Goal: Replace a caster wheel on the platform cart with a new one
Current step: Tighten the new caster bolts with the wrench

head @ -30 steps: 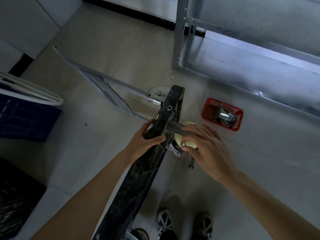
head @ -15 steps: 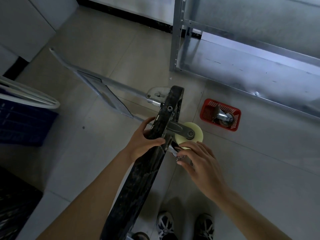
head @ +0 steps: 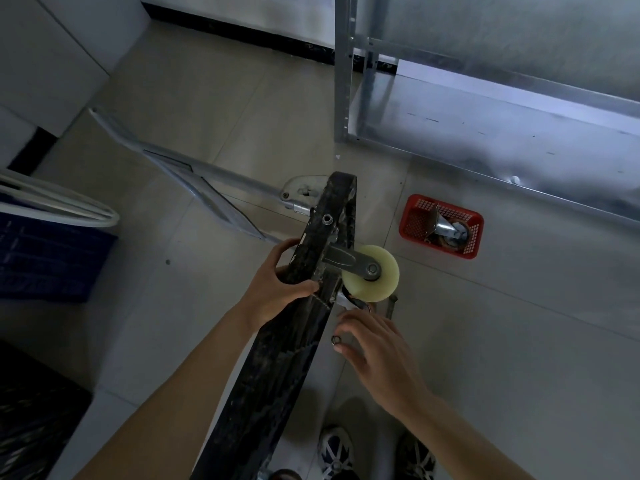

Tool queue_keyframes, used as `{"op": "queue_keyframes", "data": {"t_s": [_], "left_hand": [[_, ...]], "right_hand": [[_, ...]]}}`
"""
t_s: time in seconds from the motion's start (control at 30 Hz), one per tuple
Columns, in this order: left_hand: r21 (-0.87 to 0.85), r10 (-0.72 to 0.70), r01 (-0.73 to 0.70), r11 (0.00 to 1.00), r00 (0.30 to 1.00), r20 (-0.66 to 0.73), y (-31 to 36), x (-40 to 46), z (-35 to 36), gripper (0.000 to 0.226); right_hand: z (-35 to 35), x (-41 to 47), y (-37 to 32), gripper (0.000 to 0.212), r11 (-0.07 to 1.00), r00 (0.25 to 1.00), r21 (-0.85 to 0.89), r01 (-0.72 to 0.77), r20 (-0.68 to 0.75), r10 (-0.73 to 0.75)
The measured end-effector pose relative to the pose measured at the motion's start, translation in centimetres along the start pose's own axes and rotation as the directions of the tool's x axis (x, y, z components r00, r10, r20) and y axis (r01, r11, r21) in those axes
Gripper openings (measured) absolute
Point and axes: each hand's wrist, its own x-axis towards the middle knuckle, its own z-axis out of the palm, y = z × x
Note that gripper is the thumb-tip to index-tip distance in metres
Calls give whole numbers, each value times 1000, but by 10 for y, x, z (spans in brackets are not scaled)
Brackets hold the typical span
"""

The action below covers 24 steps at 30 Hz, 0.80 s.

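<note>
Caster wheel (head: 371,274), pale translucent, dark metal fork, mounted on upended black platform cart (head: 277,341). Left hand (head: 277,289) grips cart edge beside wheel, thumb over top. Right hand (head: 374,348) below wheel, fingertips pinching small metal nut (head: 335,339). Red mesh basket (head: 441,226) holds old caster on tiled floor.

Dim room, pale tiled floor (head: 207,98), galvanised metal shelving (head: 485,126), black skirting (head: 242,32)

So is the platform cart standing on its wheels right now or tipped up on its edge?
Tipped on edge. The platform cart shows only its thin dark rim, the pale caster wheel sticks out sideways, and the left hand grips the rim.
</note>
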Motion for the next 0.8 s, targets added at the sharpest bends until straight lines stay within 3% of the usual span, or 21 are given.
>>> {"op": "queue_keyframes", "data": {"t_s": [0.3,0.8], "left_hand": [[13,-19,18,1000,999,47,3,3,-5,85],[38,-137,136,990,990,26,6,3,-2,70]], "right_hand": [[2,1,13,16,1000,1000,11,14,3,-14],[1,4,11,16,998,998,25,53,25,-53]]}}
